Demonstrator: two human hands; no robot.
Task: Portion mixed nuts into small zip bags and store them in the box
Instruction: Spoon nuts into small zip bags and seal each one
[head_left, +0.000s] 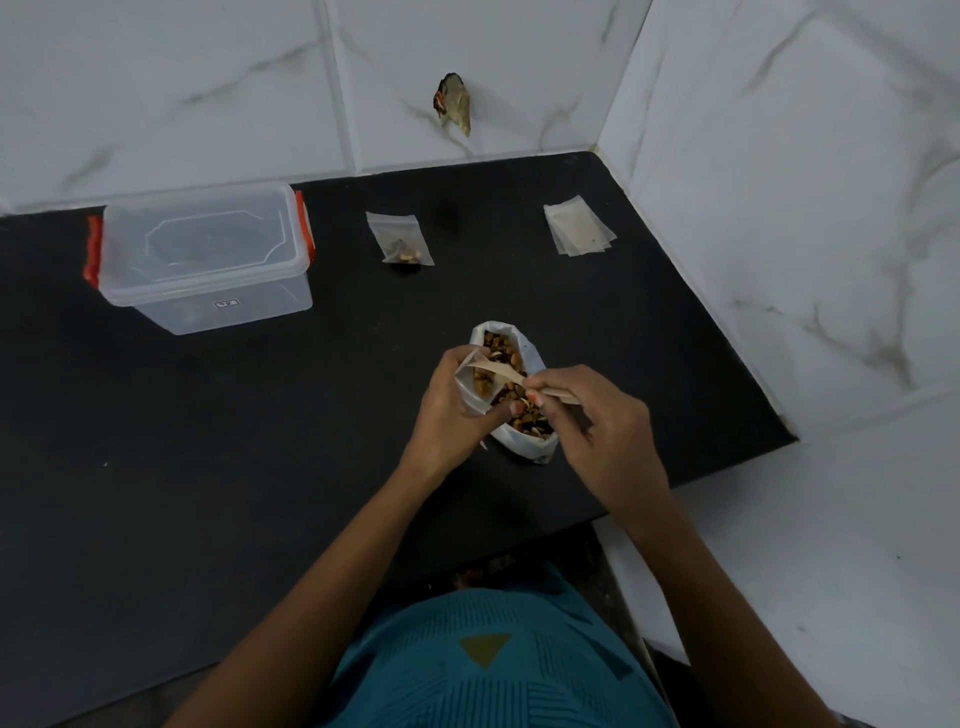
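Observation:
A white bag of mixed nuts (535, 441) stands open on the black counter (260, 441). My left hand (449, 402) holds a small zip bag (475, 389) open over it, with some nuts inside. My right hand (597, 421) grips a wooden spoon (498, 375) whose bowl is inside the small bag's mouth. A filled small zip bag (400, 239) lies further back. A stack of empty zip bags (579, 228) lies at the back right. The clear plastic box (205, 257) with red clips stands at the back left, lid on.
Marble-tiled walls enclose the counter at the back and on the right. A brown scrap (454, 104) sticks to the back wall. The counter's front edge runs diagonally near my body.

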